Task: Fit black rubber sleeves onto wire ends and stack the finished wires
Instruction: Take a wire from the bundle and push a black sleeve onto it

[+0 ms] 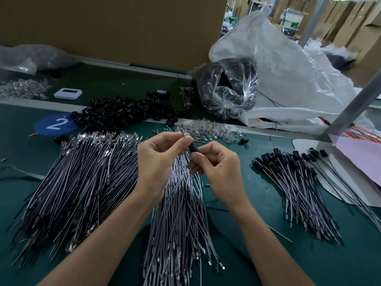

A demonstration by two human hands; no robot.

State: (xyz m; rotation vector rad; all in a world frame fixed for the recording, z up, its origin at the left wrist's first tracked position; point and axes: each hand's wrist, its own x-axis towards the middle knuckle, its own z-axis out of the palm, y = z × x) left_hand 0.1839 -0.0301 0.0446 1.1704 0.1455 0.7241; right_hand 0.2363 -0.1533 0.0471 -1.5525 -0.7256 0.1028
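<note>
Hands, left [158, 159] and right [218, 172], grip sleeved wire [193, 148] beside open mat [266, 195].

Only one mark is legible: a white numeral "2" on a blue circular sticker [54, 125]. The sticker lies flat on the green table [20, 145], far left, just beside the heap of black rubber sleeves [123, 114]. Small dark print on the white plastic sack [278, 65], far right, is too blurred to read. The face of the white device [68, 93], far left, is likewise unreadable.
</note>
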